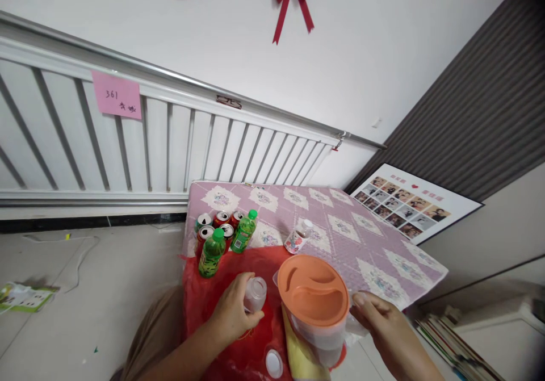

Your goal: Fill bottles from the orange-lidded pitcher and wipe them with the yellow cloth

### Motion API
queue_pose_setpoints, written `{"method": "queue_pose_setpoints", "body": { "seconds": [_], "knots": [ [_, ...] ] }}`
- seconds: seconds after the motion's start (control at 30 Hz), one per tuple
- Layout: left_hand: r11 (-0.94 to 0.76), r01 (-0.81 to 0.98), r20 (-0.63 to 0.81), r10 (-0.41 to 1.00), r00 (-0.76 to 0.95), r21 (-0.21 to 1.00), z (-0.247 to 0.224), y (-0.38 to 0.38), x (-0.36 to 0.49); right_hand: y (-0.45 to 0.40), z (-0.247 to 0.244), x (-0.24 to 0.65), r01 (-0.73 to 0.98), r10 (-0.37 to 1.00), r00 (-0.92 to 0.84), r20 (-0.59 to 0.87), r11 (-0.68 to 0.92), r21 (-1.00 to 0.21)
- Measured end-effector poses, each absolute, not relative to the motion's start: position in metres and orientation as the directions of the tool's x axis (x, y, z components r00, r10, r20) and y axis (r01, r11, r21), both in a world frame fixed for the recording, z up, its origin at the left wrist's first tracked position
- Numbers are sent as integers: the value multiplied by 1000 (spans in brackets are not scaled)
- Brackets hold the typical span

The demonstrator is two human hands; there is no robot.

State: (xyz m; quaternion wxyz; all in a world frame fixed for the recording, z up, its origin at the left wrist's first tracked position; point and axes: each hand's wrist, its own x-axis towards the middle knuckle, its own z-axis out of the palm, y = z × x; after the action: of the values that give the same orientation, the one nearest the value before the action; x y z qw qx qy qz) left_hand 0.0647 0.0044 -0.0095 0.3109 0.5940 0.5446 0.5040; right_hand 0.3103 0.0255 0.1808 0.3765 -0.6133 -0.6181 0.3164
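Observation:
My left hand is wrapped round a small clear plastic bottle, whose uncapped mouth points up. On the right, my right hand has its fingers closed at the handle of a translucent pitcher with an orange lid. The pitcher is right of the bottle and apart from it. Below them a white cap lies on red plastic sheeting. A yellow cloth shows beside the pitcher, partly hidden by it.
Two green bottles and several opened drink cans stand at the table's left end. A bottle with a patterned label stands behind the pitcher on the purple tablecloth. A white radiator runs along the wall.

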Motion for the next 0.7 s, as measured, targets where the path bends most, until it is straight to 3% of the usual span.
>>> {"method": "queue_pose_setpoints", "body": {
  "seconds": [0.13,0.7],
  "knots": [
    [-212,336,256,962,-91,918,-9,4,64,23,190,302,503,995,-80,-61,-13,-864],
    [-196,340,237,968,-84,920,-6,4,62,30,190,299,624,994,-108,-17,54,-780]
  ]
}}
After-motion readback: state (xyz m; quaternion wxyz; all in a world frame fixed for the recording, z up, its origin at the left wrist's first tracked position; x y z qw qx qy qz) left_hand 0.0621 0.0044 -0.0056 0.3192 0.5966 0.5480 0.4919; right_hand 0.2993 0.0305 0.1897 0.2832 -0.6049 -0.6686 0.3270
